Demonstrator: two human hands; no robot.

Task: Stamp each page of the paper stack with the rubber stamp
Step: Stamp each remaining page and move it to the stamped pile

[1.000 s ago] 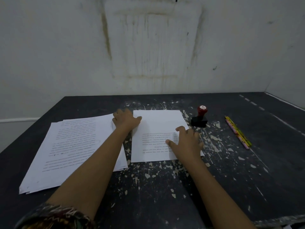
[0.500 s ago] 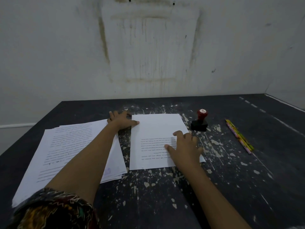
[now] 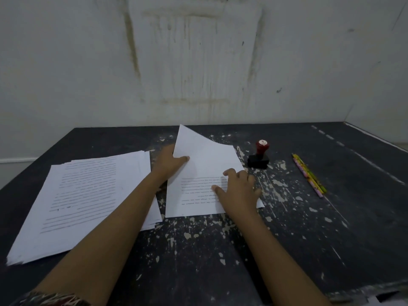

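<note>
Your left hand [image 3: 170,163] is clamping its grip on the raised far corner of the printed sheet [image 3: 205,155], just left of the rubber stamp [image 3: 260,154], capped "TOP"; your right hand [image 3: 239,191] is pressing that sheet, grip apart. The paper stack [image 3: 88,195] is lying farther left, pencils [image 3: 309,175] right.

The printed lines on the raised sheet [image 3: 205,155] and on the paper stack [image 3: 84,195] are too small and soft to read. The sheet hides the fingers of the left grip [image 3: 169,162]; only its thumb shows. The right grip [image 3: 238,191] covers the right ends of the sheet's text lines. The printing face of the rubber stamp [image 3: 260,154] points down, unseen. The bottom edge cuts off the patterned sleeve [image 3: 50,300].
</note>
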